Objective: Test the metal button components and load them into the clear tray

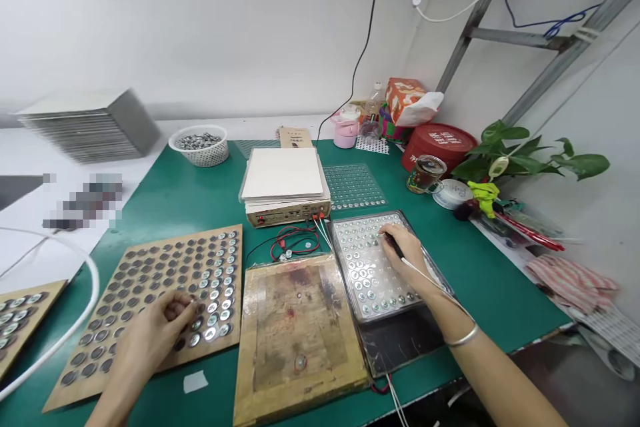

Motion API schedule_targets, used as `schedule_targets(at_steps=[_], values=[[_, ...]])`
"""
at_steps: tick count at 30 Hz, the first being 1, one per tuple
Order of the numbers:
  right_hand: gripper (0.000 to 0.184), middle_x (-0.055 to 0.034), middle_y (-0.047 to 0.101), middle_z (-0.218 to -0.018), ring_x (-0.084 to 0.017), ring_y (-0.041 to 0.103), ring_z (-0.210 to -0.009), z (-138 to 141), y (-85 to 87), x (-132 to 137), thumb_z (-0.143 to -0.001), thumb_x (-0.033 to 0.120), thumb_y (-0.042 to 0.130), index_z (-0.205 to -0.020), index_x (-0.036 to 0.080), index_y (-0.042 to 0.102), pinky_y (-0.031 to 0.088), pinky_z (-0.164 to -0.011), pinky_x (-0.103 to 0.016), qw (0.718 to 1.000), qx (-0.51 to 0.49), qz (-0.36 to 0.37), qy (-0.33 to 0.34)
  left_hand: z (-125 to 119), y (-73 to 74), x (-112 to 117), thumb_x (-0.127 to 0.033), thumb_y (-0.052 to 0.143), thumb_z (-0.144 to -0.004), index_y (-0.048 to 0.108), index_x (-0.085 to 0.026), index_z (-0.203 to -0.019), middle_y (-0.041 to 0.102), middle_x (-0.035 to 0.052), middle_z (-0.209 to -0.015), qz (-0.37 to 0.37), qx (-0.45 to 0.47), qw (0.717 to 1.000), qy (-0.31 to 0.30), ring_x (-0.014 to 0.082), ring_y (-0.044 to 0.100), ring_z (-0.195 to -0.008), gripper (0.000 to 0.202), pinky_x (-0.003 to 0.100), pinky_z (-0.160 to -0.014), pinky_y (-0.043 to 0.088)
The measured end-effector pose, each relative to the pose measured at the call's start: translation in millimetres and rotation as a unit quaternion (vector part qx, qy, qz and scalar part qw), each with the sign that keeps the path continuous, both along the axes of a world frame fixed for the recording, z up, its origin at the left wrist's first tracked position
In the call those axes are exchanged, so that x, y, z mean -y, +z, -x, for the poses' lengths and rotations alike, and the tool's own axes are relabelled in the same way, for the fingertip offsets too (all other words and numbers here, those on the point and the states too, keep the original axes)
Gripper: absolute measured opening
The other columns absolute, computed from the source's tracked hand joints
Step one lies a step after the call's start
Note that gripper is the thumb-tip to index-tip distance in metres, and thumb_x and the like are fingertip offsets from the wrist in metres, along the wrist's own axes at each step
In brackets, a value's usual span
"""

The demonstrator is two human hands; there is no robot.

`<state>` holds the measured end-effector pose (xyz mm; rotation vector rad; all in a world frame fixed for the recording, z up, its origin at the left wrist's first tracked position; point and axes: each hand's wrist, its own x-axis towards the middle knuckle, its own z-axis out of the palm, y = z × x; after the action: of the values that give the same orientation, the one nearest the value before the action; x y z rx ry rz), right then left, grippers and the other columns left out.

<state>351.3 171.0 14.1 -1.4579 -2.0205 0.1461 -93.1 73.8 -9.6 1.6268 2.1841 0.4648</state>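
My left hand rests on a brown perforated board whose holes hold several small round metal discs, its fingers curled and pinched among the discs near the board's right side. My right hand hovers over a clear plastic tray filled with rows of the same discs and grips a thin dark probe with a white wire running back along my wrist. A silver bangle sits on that wrist. Between the two lies a worn wooden block with one disc near its front edge.
A beige tester box topped with white sheets stands behind, with red and black leads. A white basket of metal parts, stacked trays, an empty clear tray, a red tin, a cup and a plant line the back and right.
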Motion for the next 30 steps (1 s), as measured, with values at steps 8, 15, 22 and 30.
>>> schedule_targets(at_steps=[8,15,22,30], values=[[0.024,-0.0123,0.069,-0.086,-0.028,0.063,-0.083,-8.2,-11.8,-2.6,-0.088,0.023,0.043,-0.087,0.016,0.066,0.049,-0.077,-0.04,0.999,0.039,0.002,0.019,-91.0,9.1,54.7,-0.045,0.052,-0.087,0.062,-0.025,-0.078,0.068,0.0013,-0.075,-0.136,0.126,0.97,-0.159,0.0175,0.064,-0.067,0.024,0.024,-0.058,0.052],[0.02,-0.007,0.072,-0.092,-0.02,0.069,-0.083,48.6,2.5,62.3,-0.09,0.026,0.053,-0.106,0.02,0.061,0.055,-0.072,-0.03,0.975,-0.213,0.066,-0.009,-150.6,-24.8,76.5,-0.024,0.053,-0.091,0.06,-0.022,-0.083,0.06,0.0038,-0.077,-0.142,0.085,0.954,-0.249,0.0174,0.055,-0.069,0.011,0.026,-0.056,0.045],[0.018,-0.0007,0.065,-0.058,-0.013,0.061,-0.049,119.2,-28.3,140.4,-0.075,0.017,0.05,-0.073,0.017,0.068,0.045,-0.049,-0.02,0.926,-0.192,0.277,0.169,-151.2,-24.9,75.4,-0.02,0.051,-0.093,0.061,-0.02,-0.094,0.057,0.0034,-0.076,-0.194,0.077,0.951,-0.228,0.0172,0.052,-0.071,0.011,0.026,-0.06,0.043],[0.019,-0.0007,0.066,-0.06,-0.014,0.062,-0.054,116.1,-31.8,135.1,-0.076,0.019,0.049,-0.073,0.017,0.067,0.045,-0.053,-0.02,0.929,-0.155,0.29,0.169,-155.2,-22.6,73.6,-0.02,0.051,-0.092,0.063,-0.02,-0.095,0.057,0.0028,-0.075,-0.195,0.077,0.951,-0.226,0.0167,0.051,-0.07,0.012,0.026,-0.057,0.041]])
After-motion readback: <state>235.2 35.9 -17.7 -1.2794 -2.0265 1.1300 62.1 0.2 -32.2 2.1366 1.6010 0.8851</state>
